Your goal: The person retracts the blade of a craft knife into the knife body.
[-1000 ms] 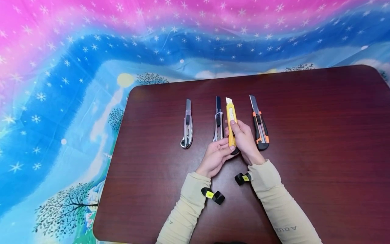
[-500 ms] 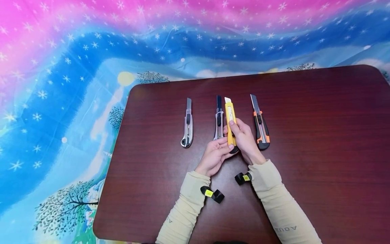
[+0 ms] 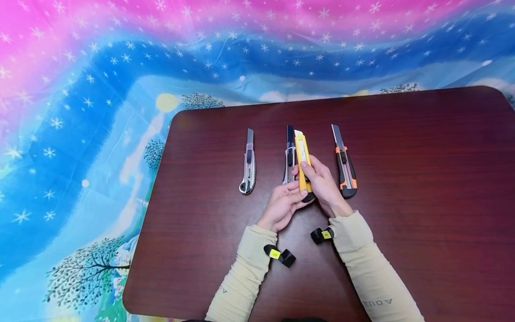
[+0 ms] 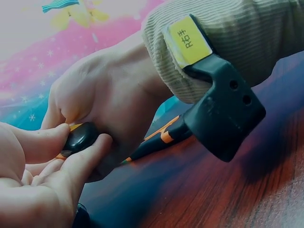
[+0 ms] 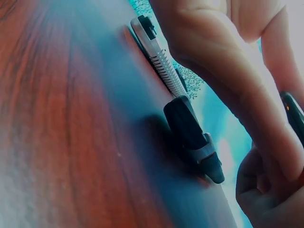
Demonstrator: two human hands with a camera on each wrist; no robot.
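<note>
1. The yellow cutter [image 3: 302, 150] is held between both hands above the middle of the bench [image 3: 422, 201], its bladed end pointing far and slightly left, its black end near.
2. The right hand [image 3: 323, 183] has its fingers curled round the yellow body, thumb on the upper face.
3. The left hand [image 3: 281, 205] pinches the black near end between thumb and fingers.
4. Just left of the yellow cutter, a grey knife [image 3: 289, 156] with a dark blade lies on the bench, its near end hidden by the hands.
5. To the right lies an orange-and-black knife [image 3: 345, 172], blade pointing far.
6. Farther left, apart from the others, lies a silver knife [image 3: 248, 167], also blade far.
7. Pale sleeves [image 3: 386, 277] cover both forearms; beyond the bench hangs a pink-and-blue snowflake cloth [image 3: 120, 58].
</note>
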